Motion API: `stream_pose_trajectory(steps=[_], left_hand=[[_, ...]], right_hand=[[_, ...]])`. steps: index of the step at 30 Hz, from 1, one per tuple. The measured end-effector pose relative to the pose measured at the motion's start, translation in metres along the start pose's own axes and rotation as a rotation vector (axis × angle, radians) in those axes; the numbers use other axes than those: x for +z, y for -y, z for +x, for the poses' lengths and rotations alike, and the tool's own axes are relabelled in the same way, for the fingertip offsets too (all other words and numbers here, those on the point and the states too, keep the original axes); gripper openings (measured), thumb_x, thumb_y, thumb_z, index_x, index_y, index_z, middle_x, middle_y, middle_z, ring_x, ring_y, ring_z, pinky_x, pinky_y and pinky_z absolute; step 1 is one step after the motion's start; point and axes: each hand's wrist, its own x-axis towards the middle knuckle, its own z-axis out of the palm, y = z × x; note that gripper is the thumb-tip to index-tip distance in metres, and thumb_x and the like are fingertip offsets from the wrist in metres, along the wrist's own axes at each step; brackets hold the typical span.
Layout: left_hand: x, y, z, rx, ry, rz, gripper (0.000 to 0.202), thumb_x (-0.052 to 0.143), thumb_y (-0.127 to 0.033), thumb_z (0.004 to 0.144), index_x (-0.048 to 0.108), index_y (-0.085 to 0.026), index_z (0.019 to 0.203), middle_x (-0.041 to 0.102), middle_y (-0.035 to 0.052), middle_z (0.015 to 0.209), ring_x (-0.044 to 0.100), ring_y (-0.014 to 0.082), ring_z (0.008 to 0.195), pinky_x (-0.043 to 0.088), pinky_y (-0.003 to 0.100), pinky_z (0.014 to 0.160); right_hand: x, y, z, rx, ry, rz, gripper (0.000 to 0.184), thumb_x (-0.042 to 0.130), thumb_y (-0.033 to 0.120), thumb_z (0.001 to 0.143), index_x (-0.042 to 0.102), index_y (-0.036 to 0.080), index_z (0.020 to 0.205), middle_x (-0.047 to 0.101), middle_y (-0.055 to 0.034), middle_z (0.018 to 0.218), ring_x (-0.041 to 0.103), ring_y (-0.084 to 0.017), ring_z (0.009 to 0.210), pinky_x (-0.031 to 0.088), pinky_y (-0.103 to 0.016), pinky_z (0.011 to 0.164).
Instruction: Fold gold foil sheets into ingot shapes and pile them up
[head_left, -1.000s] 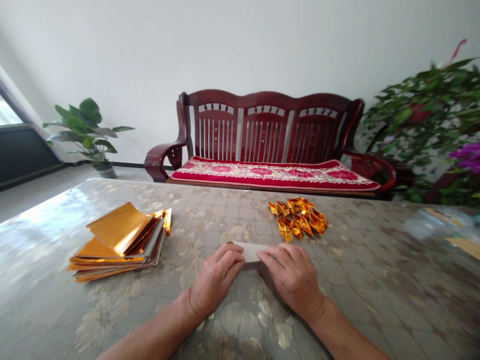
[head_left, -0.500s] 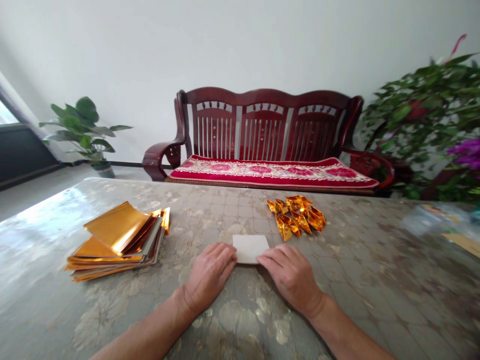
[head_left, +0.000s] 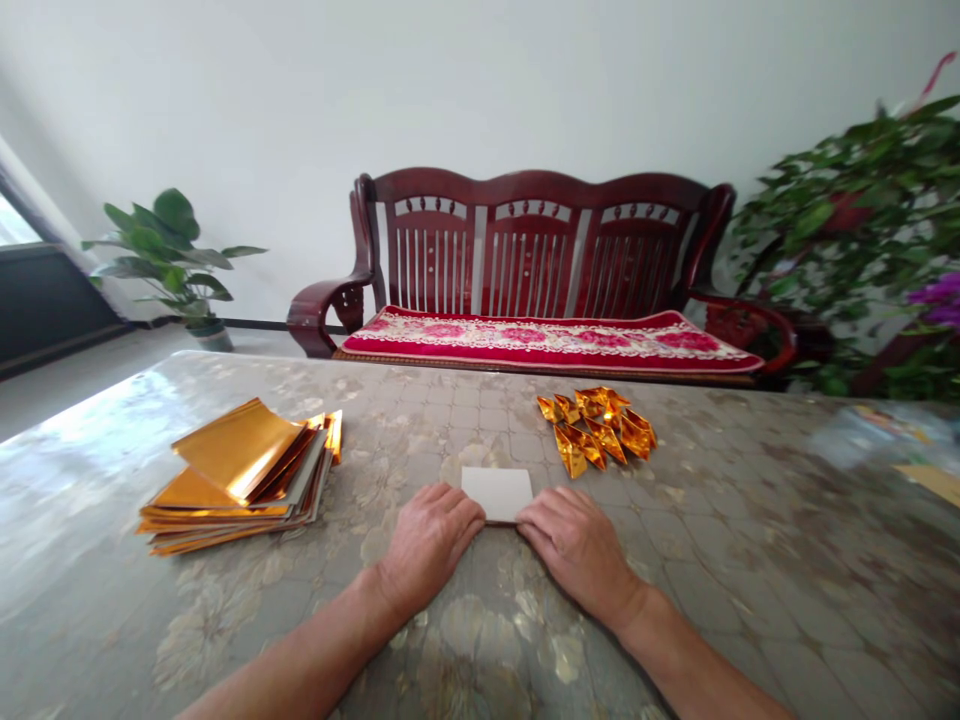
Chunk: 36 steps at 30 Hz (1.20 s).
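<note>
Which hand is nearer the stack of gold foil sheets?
Left. The left hand rests to the right of the gold foil stack, apart from it. The right hand is farther away, beyond the white paper.

Laid palm-down, fingers angled inward and nearly meeting: left hand [head_left: 431, 540] and right hand [head_left: 577, 550], with bare left forearm [head_left: 300, 655] and right forearm [head_left: 697, 655] stretched forward.

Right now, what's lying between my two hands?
The head view shows a white paper piece between your left hand and right hand, with both hands at its near edge.
</note>
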Motion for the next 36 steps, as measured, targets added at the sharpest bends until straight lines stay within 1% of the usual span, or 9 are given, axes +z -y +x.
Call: stream_pose_trajectory(steps=[6,11,17,23,27,31,36], left_hand=[[-0.001,0.0,0.003,-0.079,0.058,-0.028,0.028,0.047,-0.033,0.101,0.066,-0.022,0.082,0.065,0.0008,0.082,0.058,0.0176,0.08,0.04,0.029,0.074],[-0.002,0.0,0.004,-0.168,0.087,-0.042,0.025,0.052,-0.033,0.099,0.066,-0.022,0.081,0.065,0.001,0.083,0.06,0.0178,0.082,0.04,0.027,0.074],[-0.007,-0.001,0.008,-0.241,0.147,-0.052,0.026,0.053,-0.033,0.098,0.067,-0.022,0.08,0.069,0.0016,0.084,0.062,0.0184,0.084,0.04,0.027,0.075],[-0.01,0.0,0.013,-0.313,0.213,0.002,0.029,0.055,-0.041,0.095,0.068,-0.022,0.078,0.072,0.0022,0.083,0.065,0.0207,0.083,0.039,0.029,0.072],[-0.012,-0.003,0.015,-0.328,0.223,0.043,0.03,0.053,-0.041,0.096,0.069,-0.021,0.079,0.073,0.0038,0.082,0.067,0.0217,0.082,0.039,0.029,0.071],[-0.013,-0.004,0.016,-0.321,0.21,0.064,0.031,0.054,-0.041,0.095,0.068,-0.021,0.077,0.072,0.0042,0.08,0.067,0.0224,0.081,0.038,0.03,0.07],[-0.014,-0.003,0.018,-0.335,0.226,0.064,0.032,0.054,-0.043,0.094,0.068,-0.021,0.076,0.072,0.0042,0.078,0.066,0.0218,0.08,0.037,0.029,0.067]], right_hand=[[-0.002,0.003,0.003,0.051,0.069,0.008,0.011,0.06,0.023,0.095,0.066,0.022,0.086,0.063,-0.0026,0.085,0.052,-0.02,0.084,0.036,-0.032,0.074],[0.0,0.001,0.005,0.105,0.081,0.019,0.012,0.06,0.024,0.095,0.064,0.021,0.084,0.062,-0.0022,0.085,0.052,-0.02,0.084,0.036,-0.031,0.075],[-0.001,0.003,0.007,0.111,0.097,0.004,0.019,0.053,0.026,0.099,0.062,0.021,0.082,0.062,-0.0021,0.083,0.051,-0.019,0.083,0.035,-0.031,0.074],[0.0,0.007,0.013,0.188,0.101,-0.045,0.019,0.059,0.025,0.094,0.062,0.021,0.076,0.064,-0.0011,0.08,0.052,-0.019,0.081,0.033,-0.031,0.072],[0.001,0.007,0.015,0.25,0.097,-0.056,0.017,0.064,0.026,0.09,0.062,0.022,0.074,0.066,0.0002,0.077,0.053,-0.019,0.078,0.032,-0.031,0.068],[0.0,0.007,0.015,0.26,0.088,-0.047,0.016,0.064,0.026,0.089,0.061,0.023,0.073,0.067,0.0004,0.076,0.053,-0.019,0.078,0.032,-0.031,0.068],[-0.001,0.007,0.015,0.284,0.086,-0.037,0.015,0.064,0.025,0.088,0.061,0.023,0.073,0.067,0.0005,0.075,0.054,-0.018,0.077,0.031,-0.03,0.067]])
